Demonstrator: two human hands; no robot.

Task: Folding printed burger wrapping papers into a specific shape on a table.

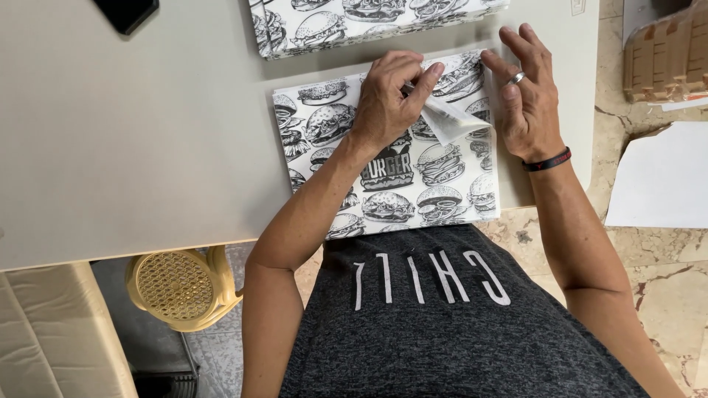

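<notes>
Left hand [387, 92] pinching folded corner of burger-print paper sheet [391, 169], lying at desk [147, 133] near edge. Right hand [527, 92] spreading open, fingers pressing sheet's far-right corner. Best keeping crease flat, edges aligned, sheet pinned.

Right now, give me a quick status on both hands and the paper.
Left hand pinching a lifted corner of the top printed sheet. Right hand open, fingertips pressing the stack's far right edge. Second printed stack lies beyond, apart.
</notes>
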